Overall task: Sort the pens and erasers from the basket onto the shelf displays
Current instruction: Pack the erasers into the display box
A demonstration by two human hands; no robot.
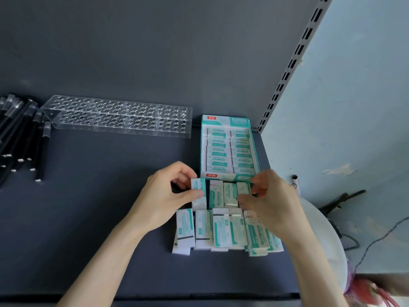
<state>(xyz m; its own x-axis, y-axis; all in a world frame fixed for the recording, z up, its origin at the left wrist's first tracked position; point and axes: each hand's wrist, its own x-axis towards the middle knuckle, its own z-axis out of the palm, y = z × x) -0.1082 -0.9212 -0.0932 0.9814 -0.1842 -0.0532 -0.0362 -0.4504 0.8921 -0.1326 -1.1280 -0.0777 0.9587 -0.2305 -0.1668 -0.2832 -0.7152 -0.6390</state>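
A teal and white eraser display box (230, 148) stands open on the dark shelf (99, 207), filled with two columns of erasers. In front of it lie two rows of loose white and teal erasers. My left hand (168, 196) pinches the leftmost eraser (198, 192) of the upper row. At the right end of that row my right hand (270, 200) pinches the rightmost eraser (243, 189). The lower row of several erasers (223, 231) lies flat below both hands. Black pens (20, 140) lie in a heap at the far left.
A clear acrylic pen holder (117, 116) with many round holes lies on the shelf at the back, left of the box. The shelf's slotted upright (294, 60) and a pale wall bound the right side. A white round object (321, 229) sits beyond the shelf's right edge.
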